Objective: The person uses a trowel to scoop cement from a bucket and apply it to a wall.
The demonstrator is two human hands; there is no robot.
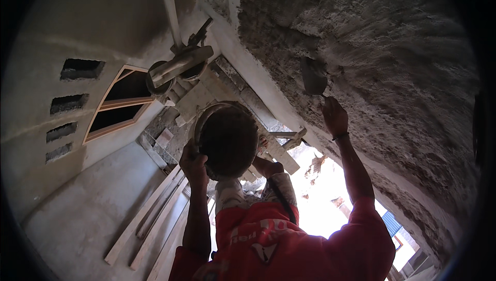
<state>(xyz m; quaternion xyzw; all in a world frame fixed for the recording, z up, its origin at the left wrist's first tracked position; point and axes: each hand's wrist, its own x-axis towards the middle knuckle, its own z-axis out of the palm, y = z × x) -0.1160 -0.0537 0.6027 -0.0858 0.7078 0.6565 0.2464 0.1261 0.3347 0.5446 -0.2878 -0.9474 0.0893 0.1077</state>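
Note:
My left hand (194,163) grips the rim of a round, dark mortar pan (227,141) in front of my body; the pan's dark inside faces up, and I cannot make out how much is in it. My right hand (335,118), raised to the right, holds a trowel (313,78) by its handle. The trowel's blade is at the rough, unevenly coated wall (392,74) on my right; I cannot tell whether it touches the surface. My bare foot shows partly behind the pan.
Below me are planks (281,154), with a bright opening beside them. Two buckets (160,88) with boards across them stand ahead. On the left are a wooden window frame (119,105), several holes in the plastered wall (67,177) and long leaning timbers (142,214).

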